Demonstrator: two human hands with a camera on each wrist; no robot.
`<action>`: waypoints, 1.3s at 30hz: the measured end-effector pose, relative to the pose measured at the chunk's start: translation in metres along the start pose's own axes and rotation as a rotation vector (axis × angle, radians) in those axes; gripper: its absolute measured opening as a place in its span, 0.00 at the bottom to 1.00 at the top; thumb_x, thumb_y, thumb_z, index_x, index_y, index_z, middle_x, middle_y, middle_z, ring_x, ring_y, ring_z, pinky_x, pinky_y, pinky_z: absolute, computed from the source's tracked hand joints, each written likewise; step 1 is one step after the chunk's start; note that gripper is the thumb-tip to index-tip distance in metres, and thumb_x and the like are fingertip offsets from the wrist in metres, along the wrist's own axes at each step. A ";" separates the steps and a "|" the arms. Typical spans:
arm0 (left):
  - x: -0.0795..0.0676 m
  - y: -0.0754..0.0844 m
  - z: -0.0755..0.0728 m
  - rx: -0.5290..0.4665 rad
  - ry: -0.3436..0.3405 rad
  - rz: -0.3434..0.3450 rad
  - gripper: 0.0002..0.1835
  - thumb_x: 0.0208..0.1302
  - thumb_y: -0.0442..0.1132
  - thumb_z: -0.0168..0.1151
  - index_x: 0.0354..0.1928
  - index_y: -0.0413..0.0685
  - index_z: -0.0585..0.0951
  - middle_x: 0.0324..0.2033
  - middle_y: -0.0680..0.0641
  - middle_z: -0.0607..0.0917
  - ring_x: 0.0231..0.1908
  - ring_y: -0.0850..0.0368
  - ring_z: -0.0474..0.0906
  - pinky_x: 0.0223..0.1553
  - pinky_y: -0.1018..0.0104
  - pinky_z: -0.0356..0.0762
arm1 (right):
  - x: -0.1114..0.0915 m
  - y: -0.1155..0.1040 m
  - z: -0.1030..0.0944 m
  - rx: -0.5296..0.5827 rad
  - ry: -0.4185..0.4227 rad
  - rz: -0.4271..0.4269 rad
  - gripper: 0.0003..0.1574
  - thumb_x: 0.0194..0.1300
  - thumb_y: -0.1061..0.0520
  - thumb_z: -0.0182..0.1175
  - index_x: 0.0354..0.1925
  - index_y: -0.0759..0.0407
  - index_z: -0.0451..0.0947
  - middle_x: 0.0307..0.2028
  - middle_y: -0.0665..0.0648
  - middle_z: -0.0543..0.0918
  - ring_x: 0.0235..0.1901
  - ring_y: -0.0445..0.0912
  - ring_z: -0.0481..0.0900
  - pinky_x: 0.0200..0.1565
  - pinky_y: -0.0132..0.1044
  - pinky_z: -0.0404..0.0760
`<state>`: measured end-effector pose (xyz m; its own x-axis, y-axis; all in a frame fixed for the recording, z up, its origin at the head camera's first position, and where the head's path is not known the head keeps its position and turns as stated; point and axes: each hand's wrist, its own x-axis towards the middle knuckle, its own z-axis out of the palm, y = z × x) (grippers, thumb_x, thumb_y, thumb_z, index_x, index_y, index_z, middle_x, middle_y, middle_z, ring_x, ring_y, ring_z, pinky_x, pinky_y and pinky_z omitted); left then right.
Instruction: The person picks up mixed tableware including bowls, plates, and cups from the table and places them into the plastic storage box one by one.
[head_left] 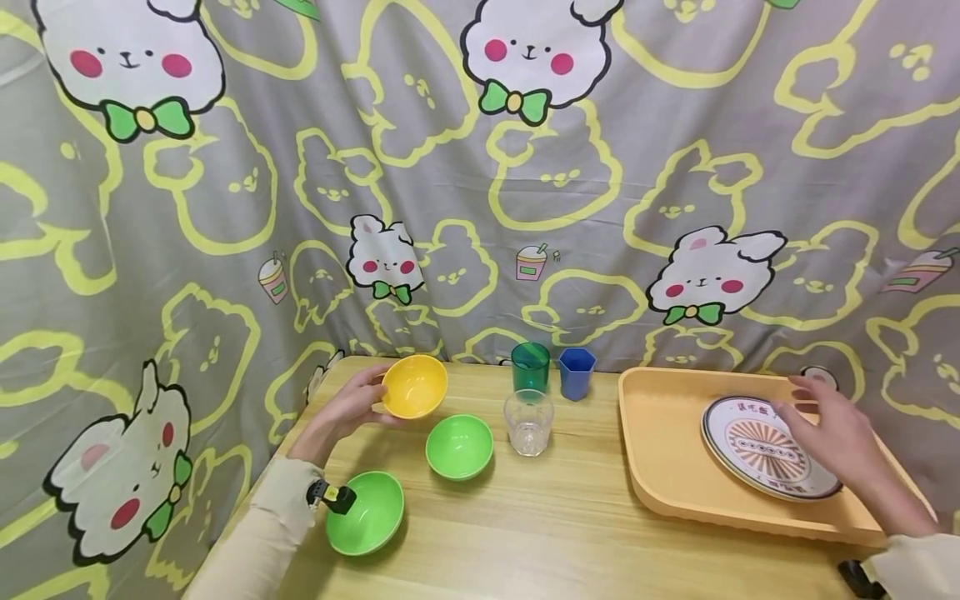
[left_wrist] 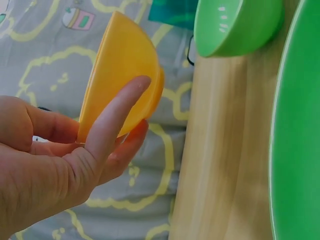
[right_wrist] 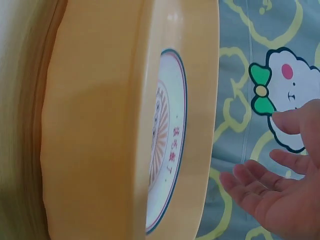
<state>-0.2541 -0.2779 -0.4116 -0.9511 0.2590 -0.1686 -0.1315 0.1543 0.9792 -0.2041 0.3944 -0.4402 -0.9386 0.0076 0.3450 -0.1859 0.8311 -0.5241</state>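
A yellow bowl (head_left: pixel 417 387) is held up by my left hand (head_left: pixel 358 402), which grips it by its left side, thumb against the outer wall. In the left wrist view the yellow bowl (left_wrist: pixel 125 70) is tipped on its side relative to the camera, and the fingers lie along its rim and underside. My right hand (head_left: pixel 834 433) hovers over the right part of the orange tray (head_left: pixel 663 450), above the white patterned plate (head_left: pixel 750 442). Nothing is between its loosely spread fingers (right_wrist: pixel 250 197) in the right wrist view.
Two green bowls, one near the middle (head_left: pixel 460 448) and one by the left forearm (head_left: pixel 367 517), stand on the wooden table (head_left: pixel 525 533). Behind are a clear cup (head_left: pixel 529 429), a green cup (head_left: pixel 531 367) and a blue cup (head_left: pixel 577 372). A patterned curtain (head_left: pixel 450 183) hangs behind.
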 end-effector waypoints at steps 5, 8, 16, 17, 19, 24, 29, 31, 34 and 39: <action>0.002 0.004 0.006 -0.022 0.018 -0.001 0.30 0.75 0.24 0.35 0.78 0.33 0.54 0.68 0.25 0.62 0.55 0.38 0.75 0.48 0.42 0.85 | 0.005 -0.010 0.007 0.047 0.014 -0.031 0.36 0.75 0.52 0.60 0.66 0.78 0.65 0.53 0.82 0.76 0.49 0.77 0.77 0.34 0.23 0.69; 0.003 0.006 0.010 -0.058 0.026 -0.010 0.31 0.75 0.25 0.35 0.79 0.34 0.53 0.70 0.26 0.60 0.57 0.37 0.74 0.48 0.42 0.85 | 0.006 -0.019 0.012 0.069 0.010 -0.035 0.36 0.75 0.52 0.60 0.67 0.77 0.65 0.54 0.81 0.76 0.50 0.76 0.77 0.36 0.23 0.68; 0.006 0.014 0.024 -0.092 0.034 -0.015 0.31 0.75 0.24 0.36 0.78 0.37 0.55 0.70 0.29 0.61 0.58 0.36 0.73 0.49 0.40 0.84 | 0.008 -0.042 0.025 0.122 0.005 -0.047 0.36 0.76 0.51 0.60 0.69 0.74 0.65 0.56 0.78 0.77 0.52 0.74 0.77 0.39 0.21 0.70; 0.006 0.015 0.025 -0.094 0.029 -0.012 0.30 0.75 0.24 0.36 0.78 0.36 0.55 0.70 0.29 0.61 0.58 0.36 0.73 0.49 0.40 0.84 | 0.008 -0.044 0.027 0.131 0.007 -0.050 0.36 0.76 0.51 0.60 0.69 0.73 0.65 0.56 0.78 0.77 0.52 0.74 0.77 0.39 0.20 0.70; 0.007 0.019 0.029 -0.098 0.018 -0.001 0.30 0.75 0.24 0.35 0.78 0.36 0.55 0.70 0.29 0.61 0.59 0.36 0.73 0.48 0.42 0.85 | 0.007 -0.048 0.030 0.152 0.010 -0.053 0.36 0.76 0.51 0.59 0.70 0.72 0.65 0.57 0.77 0.77 0.53 0.72 0.77 0.39 0.18 0.69; 0.007 0.024 0.036 -0.115 0.005 0.004 0.30 0.76 0.25 0.35 0.78 0.37 0.56 0.71 0.29 0.61 0.59 0.36 0.72 0.47 0.43 0.86 | 0.006 -0.058 0.040 0.198 0.029 -0.068 0.35 0.76 0.51 0.59 0.71 0.70 0.66 0.57 0.75 0.78 0.54 0.68 0.77 0.42 0.10 0.67; 0.006 0.029 0.041 -0.120 -0.004 0.002 0.30 0.76 0.25 0.36 0.78 0.38 0.57 0.71 0.31 0.61 0.61 0.35 0.71 0.46 0.44 0.86 | 0.006 -0.070 0.049 0.217 0.051 -0.076 0.33 0.76 0.51 0.60 0.70 0.68 0.67 0.56 0.72 0.80 0.53 0.52 0.79 0.42 0.09 0.68; 0.005 0.031 0.044 -0.123 -0.012 0.002 0.30 0.76 0.25 0.36 0.78 0.39 0.57 0.71 0.31 0.61 0.61 0.34 0.71 0.47 0.43 0.86 | 0.006 -0.076 0.052 0.225 0.065 -0.078 0.33 0.76 0.50 0.60 0.70 0.66 0.68 0.56 0.70 0.80 0.51 0.38 0.78 0.41 0.10 0.69; 0.005 0.033 0.049 -0.131 -0.027 0.003 0.30 0.77 0.25 0.36 0.79 0.40 0.56 0.71 0.31 0.61 0.62 0.33 0.70 0.50 0.39 0.83 | 0.007 -0.085 0.058 0.250 0.075 -0.082 0.32 0.76 0.50 0.59 0.71 0.63 0.68 0.56 0.69 0.81 0.49 0.25 0.71 0.41 0.13 0.71; 0.005 0.035 0.057 -0.136 -0.052 0.015 0.29 0.77 0.25 0.37 0.78 0.39 0.57 0.71 0.32 0.62 0.62 0.34 0.71 0.51 0.39 0.82 | 0.007 -0.101 0.065 0.290 0.077 -0.090 0.32 0.76 0.50 0.60 0.71 0.63 0.68 0.57 0.66 0.81 0.52 0.34 0.75 0.43 0.14 0.72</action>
<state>-0.2477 -0.2169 -0.3843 -0.9377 0.3103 -0.1565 -0.1579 0.0208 0.9872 -0.2109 0.2744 -0.4348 -0.8918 -0.0073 0.4524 -0.3528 0.6372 -0.6852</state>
